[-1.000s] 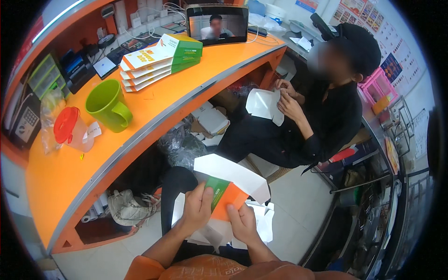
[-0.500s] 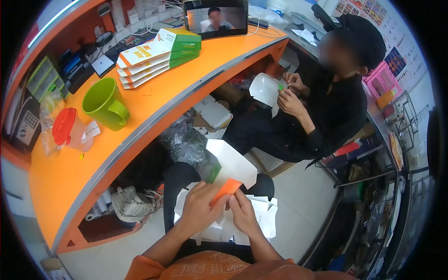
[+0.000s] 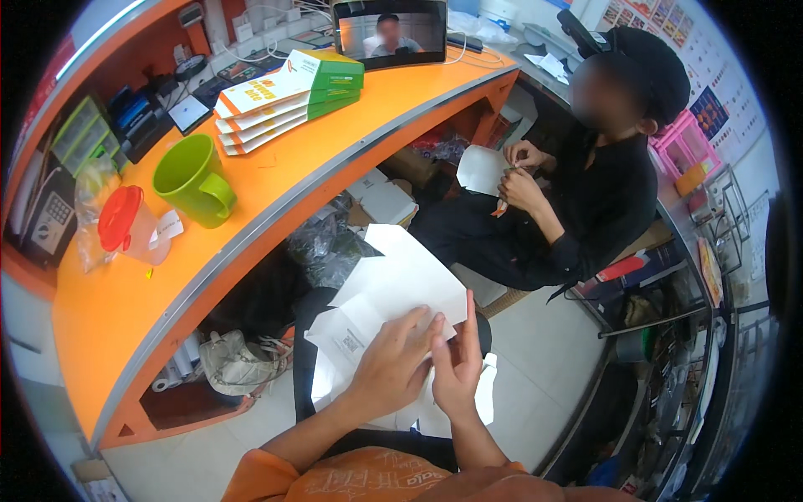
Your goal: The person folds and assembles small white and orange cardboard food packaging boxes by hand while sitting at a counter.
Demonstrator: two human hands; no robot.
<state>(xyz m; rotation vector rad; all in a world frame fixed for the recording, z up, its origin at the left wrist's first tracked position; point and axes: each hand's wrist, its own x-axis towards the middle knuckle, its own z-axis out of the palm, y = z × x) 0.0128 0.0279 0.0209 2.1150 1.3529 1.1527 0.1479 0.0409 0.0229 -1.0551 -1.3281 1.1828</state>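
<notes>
A partly folded cardboard box (image 3: pixel 393 276), white inside, is tilted up over my lap with its flaps spread. My left hand (image 3: pixel 393 360) lies across its near part, fingers reaching to the right and closed on the card. The right hand (image 3: pixel 458 360) grips the box's right edge, its fingertips showing beyond the rim and its thumb near the left fingertips. Beneath my hands, more white flattened cardboard (image 3: pixel 481 393) rests on my lap. The box's coloured outer faces are mostly turned from view.
An orange counter (image 3: pixel 284 192) curves along the left, carrying stacked folded boxes (image 3: pixel 284 96), a green mug (image 3: pixel 192 180), a red-lidded cup (image 3: pixel 134 222) and a tablet (image 3: pixel 390 33). To the right, a seated person (image 3: pixel 602 184) handles another white box (image 3: pixel 483 171). Shelving (image 3: pixel 694 360) stands far right.
The box has been turned and opened out, so its orange and green faces no longer show. My right hand has shifted to its right edge. The other person's box has moved slightly.
</notes>
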